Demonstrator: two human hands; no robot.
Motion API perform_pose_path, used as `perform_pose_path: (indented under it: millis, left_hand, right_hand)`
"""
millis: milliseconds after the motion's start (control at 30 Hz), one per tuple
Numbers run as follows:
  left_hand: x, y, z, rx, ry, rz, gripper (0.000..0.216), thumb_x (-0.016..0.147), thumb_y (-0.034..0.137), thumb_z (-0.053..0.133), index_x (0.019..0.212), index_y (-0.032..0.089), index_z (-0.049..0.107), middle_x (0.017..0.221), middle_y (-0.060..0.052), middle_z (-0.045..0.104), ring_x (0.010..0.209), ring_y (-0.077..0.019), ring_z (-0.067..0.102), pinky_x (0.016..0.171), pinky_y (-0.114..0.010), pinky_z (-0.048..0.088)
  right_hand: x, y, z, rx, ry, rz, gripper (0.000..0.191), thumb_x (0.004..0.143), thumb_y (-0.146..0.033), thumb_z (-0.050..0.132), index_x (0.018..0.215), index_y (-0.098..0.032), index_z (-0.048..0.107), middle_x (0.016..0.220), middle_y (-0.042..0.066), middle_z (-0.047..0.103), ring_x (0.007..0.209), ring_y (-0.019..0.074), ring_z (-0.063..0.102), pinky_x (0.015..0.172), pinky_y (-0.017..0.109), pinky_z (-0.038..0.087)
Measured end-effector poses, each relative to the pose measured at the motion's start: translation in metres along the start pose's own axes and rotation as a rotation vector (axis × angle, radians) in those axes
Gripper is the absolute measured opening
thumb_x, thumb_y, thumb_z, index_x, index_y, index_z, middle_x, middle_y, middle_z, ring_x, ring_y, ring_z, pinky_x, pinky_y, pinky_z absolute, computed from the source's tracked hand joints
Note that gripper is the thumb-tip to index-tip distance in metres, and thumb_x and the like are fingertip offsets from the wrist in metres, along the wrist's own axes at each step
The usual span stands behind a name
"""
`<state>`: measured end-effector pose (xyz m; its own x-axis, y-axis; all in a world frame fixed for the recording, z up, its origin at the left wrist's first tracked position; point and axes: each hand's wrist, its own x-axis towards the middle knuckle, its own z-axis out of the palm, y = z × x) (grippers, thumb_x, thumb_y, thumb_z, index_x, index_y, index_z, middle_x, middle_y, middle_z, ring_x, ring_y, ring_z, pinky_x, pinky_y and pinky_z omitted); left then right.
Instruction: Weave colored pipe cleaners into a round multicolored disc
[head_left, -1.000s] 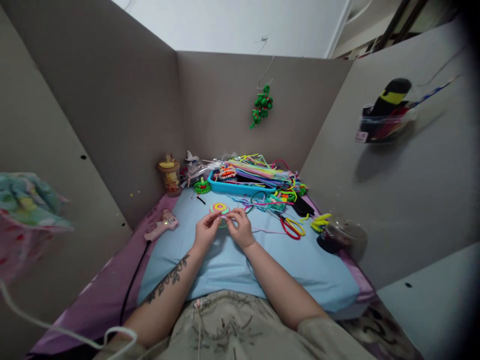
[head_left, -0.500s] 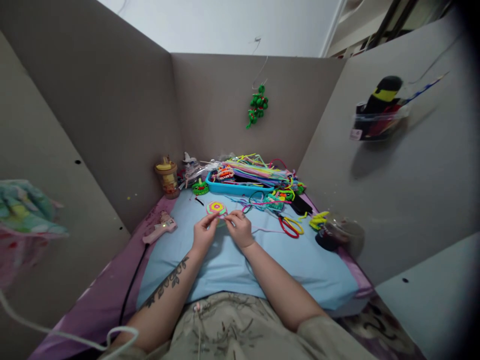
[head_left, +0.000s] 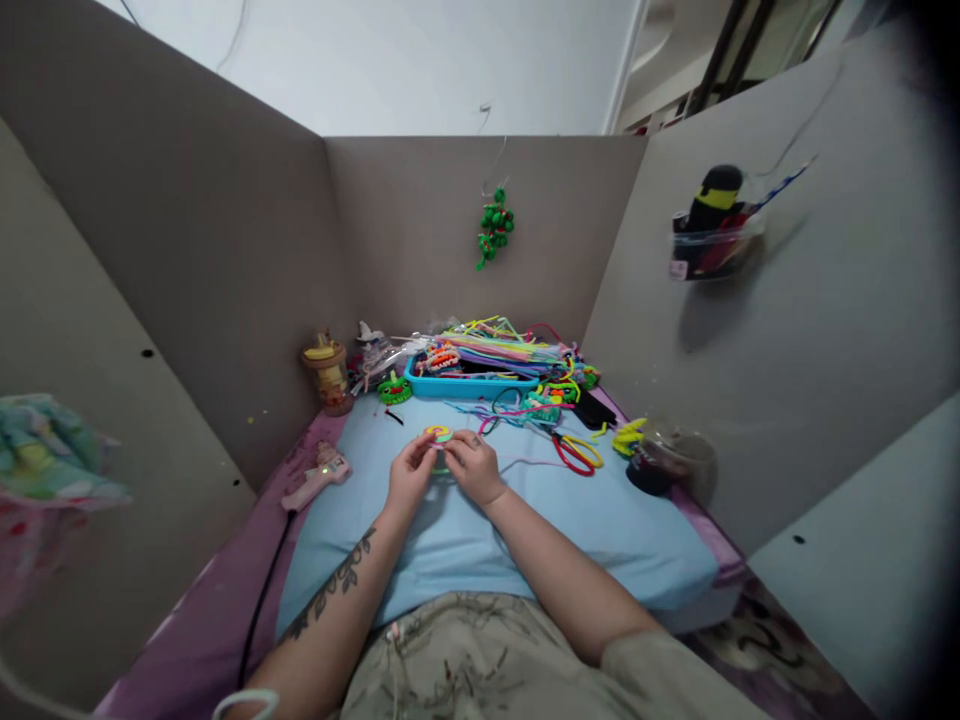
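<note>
Between my two hands is a small round coil of pipe cleaner (head_left: 437, 432) in yellow, pink and green, its lower part covered by my fingers. My left hand (head_left: 411, 472) pinches its left edge with thumb and fingers. On the other side, my right hand (head_left: 475, 468) has its thumb and fingers closed on the right edge. A green pipe cleaner end (head_left: 442, 471) shows below the coil, between the hands. From near my right hand a thin pink strand (head_left: 534, 461) runs over the blue cloth toward the scissors (head_left: 576, 453), which have red and yellow handles.
A blue tray (head_left: 472, 387) heaped with pipe cleaners stands at the back. To the left lie a pink glue gun (head_left: 319, 482) with a black cord and a lidded cup (head_left: 328, 375). A dark-based jar (head_left: 651, 470) is at the right edge. Grey panels enclose three sides.
The coil has tilted and now shows less of its face, with more of it behind my fingers. Both hands stay closed on it. The camera view has shifted slightly.
</note>
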<state>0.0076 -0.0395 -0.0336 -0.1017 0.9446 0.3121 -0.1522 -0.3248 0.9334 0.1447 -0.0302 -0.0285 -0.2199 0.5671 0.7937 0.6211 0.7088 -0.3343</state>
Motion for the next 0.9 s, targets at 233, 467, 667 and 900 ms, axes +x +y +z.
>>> perform_pose_path:
  millis: [233, 467, 667, 900]
  left_hand:
    - [0.004, -0.004, -0.001, 0.05, -0.002, -0.023, 0.036, 0.068, 0.035, 0.065, 0.097, 0.013, 0.064, 0.1, -0.012, 0.067, 0.092, -0.021, 0.062, 0.085, -0.034, 0.046]
    - [0.007, -0.003, -0.001, -0.043, -0.015, -0.076, 0.047, 0.069, 0.036, 0.065, 0.11, 0.013, 0.058, 0.1, -0.012, 0.067, 0.088, -0.0198, 0.063, 0.081, -0.034, 0.048]
    - [0.004, 0.003, -0.002, -0.053, 0.038, -0.067, 0.044, 0.066, 0.037, 0.067, 0.103, 0.012, 0.063, 0.107, -0.013, 0.064, 0.096, -0.0221, 0.061, 0.085, -0.035, 0.046]
    - [0.0, 0.008, 0.001, 0.065, 0.1, -0.039, 0.046, 0.06, 0.031, 0.072, 0.101, 0.011, 0.063, 0.095, -0.012, 0.068, 0.081, -0.0186, 0.063, 0.077, -0.033, 0.049]
  right_hand:
    - [0.001, -0.001, 0.002, 0.022, -0.031, 0.012, 0.015, 0.082, -0.02, 0.049, 0.085, -0.02, 0.063, 0.091, 0.007, 0.058, 0.087, 0.0162, 0.055, 0.077, 0.028, 0.046]
    - [-0.001, 0.003, 0.004, 0.043, -0.033, 0.021, 0.015, 0.081, -0.021, 0.051, 0.087, -0.022, 0.065, 0.095, 0.007, 0.055, 0.085, 0.0159, 0.055, 0.076, 0.028, 0.046]
    - [0.0, 0.005, 0.004, 0.159, 0.036, 0.131, 0.013, 0.081, -0.022, 0.052, 0.087, -0.02, 0.063, 0.091, 0.006, 0.054, 0.083, 0.0152, 0.054, 0.075, 0.028, 0.046]
    - [0.002, 0.011, 0.003, 0.278, 0.051, 0.224, 0.012, 0.08, -0.024, 0.053, 0.079, -0.018, 0.063, 0.075, 0.003, 0.056, 0.071, 0.0136, 0.053, 0.068, 0.026, 0.043]
